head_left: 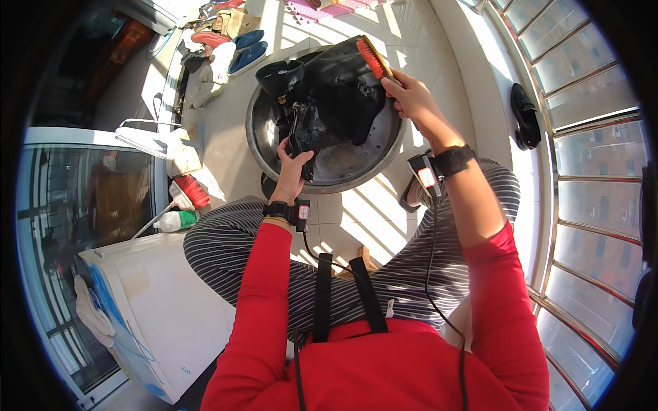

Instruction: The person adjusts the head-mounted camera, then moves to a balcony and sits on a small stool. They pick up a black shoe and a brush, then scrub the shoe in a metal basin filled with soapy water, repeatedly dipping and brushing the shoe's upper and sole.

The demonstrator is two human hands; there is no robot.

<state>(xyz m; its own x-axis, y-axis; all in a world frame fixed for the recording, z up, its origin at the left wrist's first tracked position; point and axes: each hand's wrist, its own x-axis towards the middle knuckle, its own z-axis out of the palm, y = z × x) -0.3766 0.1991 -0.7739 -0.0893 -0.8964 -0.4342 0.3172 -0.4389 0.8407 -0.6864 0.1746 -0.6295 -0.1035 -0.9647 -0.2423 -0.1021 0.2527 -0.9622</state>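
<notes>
A round metal basin (378, 164) stands on the tiled floor, with wet black fabric (339, 113) and some water with suds in it. At the basin's near left, my left hand (294, 167) grips an edge of the black material, thumb and fingers closed around it. My right hand (411, 100) holds a scrubbing brush (374, 57) by its end, above the basin's right rim, orange-red bristles facing left. A dark flat panel, perhaps a washboard (336, 59), leans at the back of the basin. Beside it on the left is a black rounded piece (280, 74), its kind unclear.
Blue slippers (248, 54) and other shoes lie back left. A red-bristled broom (190, 194) and a green-and-white bottle (176, 221) are at left, near a white cabinet (164, 287). A black shoe (524, 115) rests on the ledge by the metal railing (591, 180).
</notes>
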